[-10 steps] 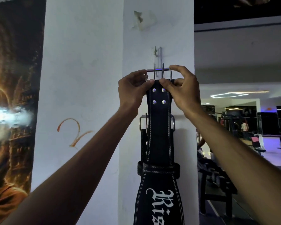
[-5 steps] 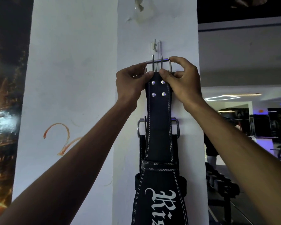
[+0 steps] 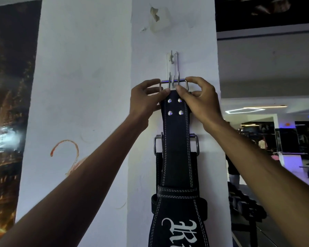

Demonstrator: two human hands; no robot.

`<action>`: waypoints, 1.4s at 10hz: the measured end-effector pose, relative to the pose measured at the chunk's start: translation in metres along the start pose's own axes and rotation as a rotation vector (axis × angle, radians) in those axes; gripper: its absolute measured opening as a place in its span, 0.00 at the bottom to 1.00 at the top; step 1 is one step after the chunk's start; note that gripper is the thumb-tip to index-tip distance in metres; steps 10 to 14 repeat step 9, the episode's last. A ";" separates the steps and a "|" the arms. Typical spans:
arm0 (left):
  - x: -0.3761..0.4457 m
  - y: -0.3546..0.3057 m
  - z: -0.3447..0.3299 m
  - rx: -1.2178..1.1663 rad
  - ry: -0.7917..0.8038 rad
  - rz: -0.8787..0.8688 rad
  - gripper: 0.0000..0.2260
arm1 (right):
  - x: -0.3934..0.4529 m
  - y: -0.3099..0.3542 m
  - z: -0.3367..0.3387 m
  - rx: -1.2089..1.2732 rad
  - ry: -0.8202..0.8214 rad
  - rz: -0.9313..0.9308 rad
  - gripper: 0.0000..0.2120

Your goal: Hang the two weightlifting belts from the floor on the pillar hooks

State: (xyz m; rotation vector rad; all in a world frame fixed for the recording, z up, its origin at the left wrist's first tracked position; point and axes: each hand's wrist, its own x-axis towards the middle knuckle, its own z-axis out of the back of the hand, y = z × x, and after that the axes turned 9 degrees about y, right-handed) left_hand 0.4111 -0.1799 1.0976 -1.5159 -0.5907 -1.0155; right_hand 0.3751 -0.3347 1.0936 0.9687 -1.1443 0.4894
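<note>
A black weightlifting belt (image 3: 176, 157) with white stitching and white lettering hangs down the front of the white pillar (image 3: 168, 36). Its metal buckle (image 3: 173, 82) is level with the lower tip of a white wall hook (image 3: 171, 58). My left hand (image 3: 144, 100) pinches the buckle end from the left. My right hand (image 3: 198, 98) pinches it from the right. Behind this belt a second black belt (image 3: 158, 168) hangs on the pillar, with its buckle (image 3: 195, 144) showing on both sides; its hook is hidden.
A dark poster (image 3: 7, 104) covers the wall to the left of the pillar. Orange marks (image 3: 66, 150) are drawn on the pillar's left face. To the right lies a gym floor with dumbbell racks (image 3: 244, 205) and a person (image 3: 262, 143) far off.
Both hands have kept hold of the buckle end of the front belt against the hook. The view has shifted slightly; the belt has barely moved.
</note>
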 end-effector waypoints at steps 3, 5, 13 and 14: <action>0.008 -0.003 -0.018 0.049 -0.150 0.055 0.12 | 0.005 0.012 -0.012 -0.005 -0.186 -0.174 0.18; 0.002 -0.007 -0.022 0.014 -0.180 0.087 0.13 | 0.005 0.021 -0.012 -0.043 -0.169 -0.240 0.17; -0.081 0.010 0.014 -0.001 0.084 0.133 0.13 | -0.078 0.008 -0.008 -0.067 -0.075 -0.084 0.12; -0.081 0.010 0.014 -0.001 0.084 0.133 0.13 | -0.078 0.008 -0.008 -0.067 -0.075 -0.084 0.12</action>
